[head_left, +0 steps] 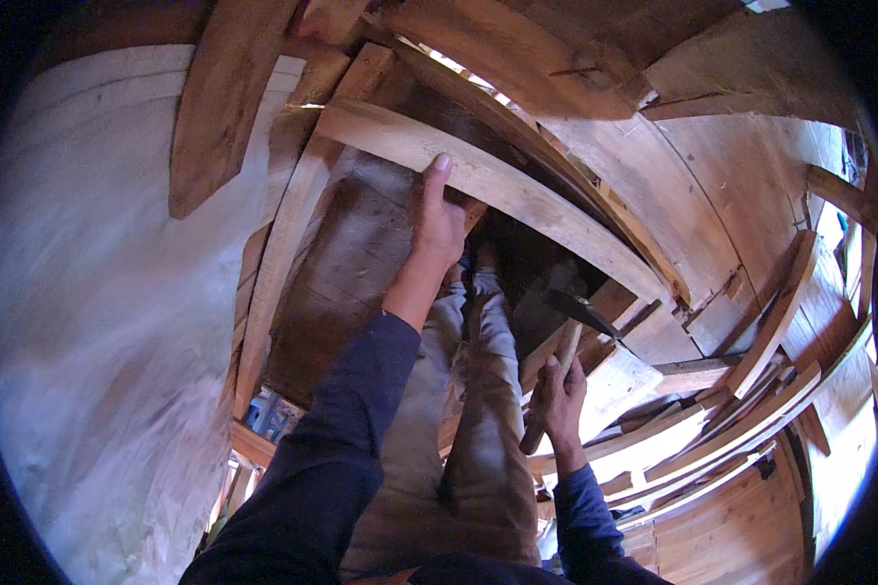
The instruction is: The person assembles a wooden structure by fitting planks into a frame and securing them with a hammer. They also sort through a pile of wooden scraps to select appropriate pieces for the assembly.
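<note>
Head view: left hand [437,226] is gripping the long pale board [527,207], which is spanning crosswise beyond the legs [490,390], while right hand [560,398] is grasping a wooden-handled hammer [568,341], steady bracing seemingly serving control best.

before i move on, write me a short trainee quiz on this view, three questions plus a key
1. True or false: the left hand touches no wood.
2. What kind of tool does the right hand hold?
3. Choose one: the tool's dark head is A) against the wooden plank, B) apart from it, C) out of view.

Key: 1. False; its thumb lies on the plank. 2. A hammer. 3. B.
</note>
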